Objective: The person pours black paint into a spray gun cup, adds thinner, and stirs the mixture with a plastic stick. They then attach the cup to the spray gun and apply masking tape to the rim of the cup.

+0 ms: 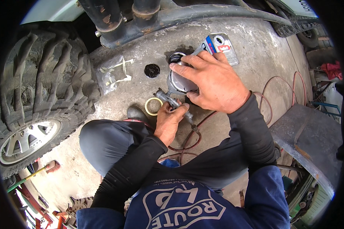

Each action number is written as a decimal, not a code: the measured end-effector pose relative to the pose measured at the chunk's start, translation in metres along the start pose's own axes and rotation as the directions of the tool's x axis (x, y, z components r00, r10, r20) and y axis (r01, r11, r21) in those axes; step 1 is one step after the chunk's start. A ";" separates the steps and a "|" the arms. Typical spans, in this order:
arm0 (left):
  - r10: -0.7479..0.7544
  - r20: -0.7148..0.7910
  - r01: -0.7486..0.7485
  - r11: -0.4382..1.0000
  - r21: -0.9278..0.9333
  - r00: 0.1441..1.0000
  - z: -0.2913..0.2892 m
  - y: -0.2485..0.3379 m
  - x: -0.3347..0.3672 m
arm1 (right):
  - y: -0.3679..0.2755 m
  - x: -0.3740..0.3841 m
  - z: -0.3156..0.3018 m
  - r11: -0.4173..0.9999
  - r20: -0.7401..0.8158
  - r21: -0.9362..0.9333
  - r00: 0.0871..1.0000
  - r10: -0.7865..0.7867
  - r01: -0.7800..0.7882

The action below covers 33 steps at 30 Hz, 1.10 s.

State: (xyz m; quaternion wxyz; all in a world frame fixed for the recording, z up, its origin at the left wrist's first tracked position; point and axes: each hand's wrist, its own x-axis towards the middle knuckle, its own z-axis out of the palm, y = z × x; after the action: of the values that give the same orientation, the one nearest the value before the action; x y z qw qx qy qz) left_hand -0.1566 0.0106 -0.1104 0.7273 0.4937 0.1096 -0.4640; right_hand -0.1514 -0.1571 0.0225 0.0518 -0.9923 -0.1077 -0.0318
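Observation:
My left hand is closed round the metal body of a spray gun, whose lower end points toward my lap. A greyish paint cup sits at the gun's far end, with dark stains on it. Over the cup lies my right hand, fingers curled about its side and rim. Just beyond the cup is a round container with a dark opening, partly hidden by my right fingers. To the left, a round black-coated disc rests on the concrete floor. A pale yellow tape roll lies beside the gun.
A rectangular metal can stands beyond my right hand. Crumpled clear plastic with pale strips lies near a large knobby tire. A red hose loops across the floor. A grey panel is at the right, a tubular bumper ahead.

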 end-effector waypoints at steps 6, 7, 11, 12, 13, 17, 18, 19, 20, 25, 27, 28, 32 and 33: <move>-0.041 0.031 0.040 0.998 0.046 0.999 -0.004 -0.001 0.001 | 0.007 -0.002 0.000 0.996 0.057 0.077 0.998 0.035 -0.040; -0.048 0.028 0.047 0.998 0.048 0.998 -0.005 -0.001 0.002 | 0.007 -0.002 0.001 0.992 0.105 0.095 0.992 0.067 -0.078; -0.069 0.038 0.068 0.997 0.034 0.997 -0.004 0.000 0.001 | 0.014 -0.002 0.002 0.962 0.186 0.219 0.975 0.124 -0.164; -0.065 0.049 0.064 0.998 0.023 0.997 -0.004 0.001 0.001 | 0.017 -0.004 0.002 0.938 0.205 0.282 0.967 0.149 -0.204; -0.060 0.059 0.059 0.998 0.009 0.996 -0.003 0.002 0.001 | 0.021 -0.005 0.000 0.913 0.181 0.354 0.973 0.145 -0.202; -0.024 0.084 0.025 1.000 -0.010 0.996 0.000 0.006 0.000 | 0.038 -0.011 -0.006 0.907 0.003 0.413 0.996 0.094 -0.087; -0.025 0.087 0.026 1.000 -0.010 0.996 0.000 0.007 0.000 | 0.040 -0.013 -0.008 0.923 -0.030 0.375 0.994 0.109 -0.090; -0.026 0.089 0.028 1.000 -0.012 0.996 0.001 0.008 0.000 | 0.040 -0.014 -0.008 0.930 -0.141 0.368 0.987 0.077 -0.020; -0.028 0.090 0.030 0.999 -0.013 0.996 0.001 0.008 0.000 | 0.041 -0.015 -0.010 0.932 -0.167 0.362 0.983 0.076 -0.011; -0.037 0.076 0.040 0.999 -0.037 0.996 0.000 0.008 0.001 | 0.037 -0.014 -0.014 0.889 -0.200 0.458 0.974 0.105 -0.002; -0.023 0.080 0.027 0.999 -0.039 0.997 -0.001 0.006 0.001 | 0.031 -0.014 -0.012 0.930 -0.087 0.367 0.995 0.053 -0.017; -0.021 0.081 0.024 0.999 -0.042 0.997 -0.002 0.006 0.002 | 0.027 -0.014 -0.010 0.949 0.000 0.311 0.999 0.049 -0.047; -0.045 0.047 0.047 0.999 -0.026 0.998 -0.002 0.005 0.005 | 0.030 -0.015 -0.003 0.933 -0.045 0.355 0.996 0.076 -0.055; -0.017 0.062 0.020 0.999 -0.039 0.998 -0.002 0.005 0.005 | 0.037 -0.010 0.001 0.940 -0.261 0.341 0.960 0.102 -0.007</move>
State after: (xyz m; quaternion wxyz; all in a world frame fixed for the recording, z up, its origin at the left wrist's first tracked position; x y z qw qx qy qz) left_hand -0.1487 0.0099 -0.1116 0.7357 0.4635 0.1009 -0.4835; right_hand -0.1534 -0.1950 0.0169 0.2359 -0.9573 -0.0756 -0.1489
